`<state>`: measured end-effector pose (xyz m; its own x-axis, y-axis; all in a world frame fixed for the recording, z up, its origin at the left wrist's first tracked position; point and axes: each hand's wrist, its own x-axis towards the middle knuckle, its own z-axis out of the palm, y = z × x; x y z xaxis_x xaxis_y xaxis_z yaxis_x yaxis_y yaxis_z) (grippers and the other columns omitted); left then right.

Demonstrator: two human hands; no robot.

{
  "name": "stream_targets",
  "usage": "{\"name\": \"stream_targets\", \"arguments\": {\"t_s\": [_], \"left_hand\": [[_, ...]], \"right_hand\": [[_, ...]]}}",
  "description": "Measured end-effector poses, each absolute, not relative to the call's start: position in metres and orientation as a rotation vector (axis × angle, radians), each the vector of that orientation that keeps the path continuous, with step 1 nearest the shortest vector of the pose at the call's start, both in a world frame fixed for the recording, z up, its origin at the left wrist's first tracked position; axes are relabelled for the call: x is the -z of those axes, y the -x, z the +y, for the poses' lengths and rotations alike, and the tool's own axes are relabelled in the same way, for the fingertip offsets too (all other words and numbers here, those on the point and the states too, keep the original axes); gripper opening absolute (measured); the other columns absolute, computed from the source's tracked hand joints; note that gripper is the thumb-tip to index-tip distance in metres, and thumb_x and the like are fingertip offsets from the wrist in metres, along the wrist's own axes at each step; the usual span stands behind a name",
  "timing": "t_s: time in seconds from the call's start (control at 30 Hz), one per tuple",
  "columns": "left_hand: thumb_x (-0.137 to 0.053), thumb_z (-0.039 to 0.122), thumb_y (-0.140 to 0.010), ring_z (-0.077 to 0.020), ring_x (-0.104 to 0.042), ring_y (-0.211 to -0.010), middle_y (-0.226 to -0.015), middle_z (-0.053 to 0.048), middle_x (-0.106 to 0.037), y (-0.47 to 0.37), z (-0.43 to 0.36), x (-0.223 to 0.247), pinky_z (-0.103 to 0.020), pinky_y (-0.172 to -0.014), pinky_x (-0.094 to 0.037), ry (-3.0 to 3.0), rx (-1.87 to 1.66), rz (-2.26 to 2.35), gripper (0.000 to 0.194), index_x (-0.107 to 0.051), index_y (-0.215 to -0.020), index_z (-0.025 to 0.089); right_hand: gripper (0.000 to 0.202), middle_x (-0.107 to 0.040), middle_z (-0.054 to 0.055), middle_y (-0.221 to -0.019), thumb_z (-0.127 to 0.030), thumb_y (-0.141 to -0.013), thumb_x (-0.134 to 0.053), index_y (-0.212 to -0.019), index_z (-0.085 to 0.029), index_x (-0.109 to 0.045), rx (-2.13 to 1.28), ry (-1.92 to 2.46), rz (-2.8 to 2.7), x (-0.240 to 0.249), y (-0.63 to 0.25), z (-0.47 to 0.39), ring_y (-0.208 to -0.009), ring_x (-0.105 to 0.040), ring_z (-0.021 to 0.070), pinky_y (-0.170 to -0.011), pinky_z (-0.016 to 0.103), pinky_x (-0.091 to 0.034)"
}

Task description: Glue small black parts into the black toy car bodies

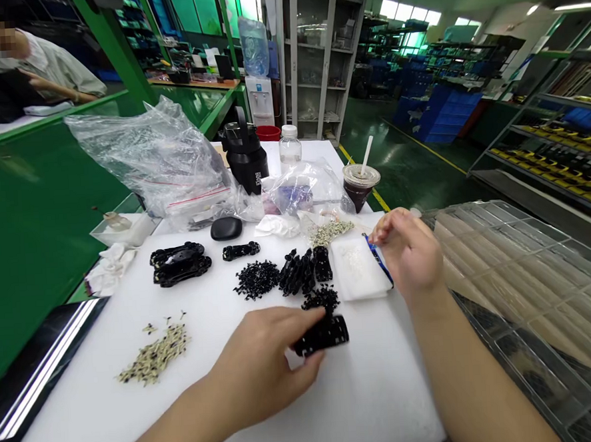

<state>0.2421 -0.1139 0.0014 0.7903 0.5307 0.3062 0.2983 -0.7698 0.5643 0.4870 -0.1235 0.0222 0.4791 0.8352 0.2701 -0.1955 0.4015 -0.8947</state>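
Observation:
My left hand (269, 362) grips a black molded part (325, 336) between thumb and fingers, low over the white table. My right hand (411, 250) is raised at the right, fingers curled together beside a blue tool (378, 259); whatever it may hold is too small to make out. Just beyond the held part lies a small heap of black pieces (321, 298), with a larger black heap (257, 279) to its left. Several black parts (297, 272) stand in a row behind. A white pad (358, 268) with tiny bits on it lies near my right hand.
Pale pieces (156, 355) lie at left; stacked black parts (180, 263) sit behind them. Plastic bags (162, 162), a black bottle (246, 157) and a drink cup (361, 185) line the back. Clear trays (534, 273) stand at right. A person (50, 62) sits at far left.

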Motion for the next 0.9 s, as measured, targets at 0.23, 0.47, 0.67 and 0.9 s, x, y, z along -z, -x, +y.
{"name": "stream_targets", "arguments": {"t_s": [0.23, 0.47, 0.67, 0.9], "left_hand": [[-0.062, 0.012, -0.071, -0.0202, -0.060, -0.084, -0.091, -0.002, -0.068, -0.252, -0.130, -0.010, -0.035, -0.080, -0.051, -2.572, -0.048, 0.285, 0.036, -0.065, -0.105, 0.023], [-0.065, 0.018, -0.071, -0.0201, -0.056, -0.089, -0.092, -0.002, -0.063, -0.242, -0.126, -0.021, -0.035, -0.082, -0.049, -2.605, 0.083, 0.487, 0.013, -0.062, -0.084, 0.021], [-0.063, 0.014, -0.066, -0.0195, -0.059, -0.082, -0.084, 0.000, -0.064, -0.226, -0.117, -0.034, -0.032, -0.071, -0.049, -2.558, 0.203, 0.660, 0.021, -0.064, -0.085, 0.023], [-0.064, 0.023, -0.063, -0.0239, -0.062, -0.077, -0.085, -0.002, -0.064, -0.219, -0.118, -0.038, -0.034, -0.064, -0.047, -2.588, 0.334, 0.805, 0.021, -0.062, -0.083, 0.023]], "right_hand": [[0.027, -0.060, 0.002, -0.069, -0.043, -0.077, -0.067, -0.069, -0.018, -0.060, -0.765, 1.266, -0.970, 0.032, -0.493, -0.086, -0.071, -0.056, 0.0187, -0.073, 0.033, -0.044], [0.042, -0.056, 0.009, -0.112, -0.038, -0.074, -0.076, -0.108, -0.020, -0.060, -0.172, 1.350, -1.009, 0.008, -0.481, -0.115, -0.103, -0.052, 0.0252, -0.093, 0.040, -0.041], [0.006, -0.059, 0.003, -0.081, -0.015, -0.084, -0.060, -0.085, -0.021, -0.062, -0.295, 1.186, -1.633, -0.013, -0.451, -0.139, -0.074, -0.054, 0.0194, -0.068, 0.033, -0.043], [0.015, -0.060, 0.004, -0.086, -0.004, -0.077, -0.056, -0.081, -0.017, -0.063, -0.506, 1.381, -2.285, 0.004, -0.420, -0.143, -0.084, -0.054, 0.0189, -0.072, 0.031, -0.043]]}}
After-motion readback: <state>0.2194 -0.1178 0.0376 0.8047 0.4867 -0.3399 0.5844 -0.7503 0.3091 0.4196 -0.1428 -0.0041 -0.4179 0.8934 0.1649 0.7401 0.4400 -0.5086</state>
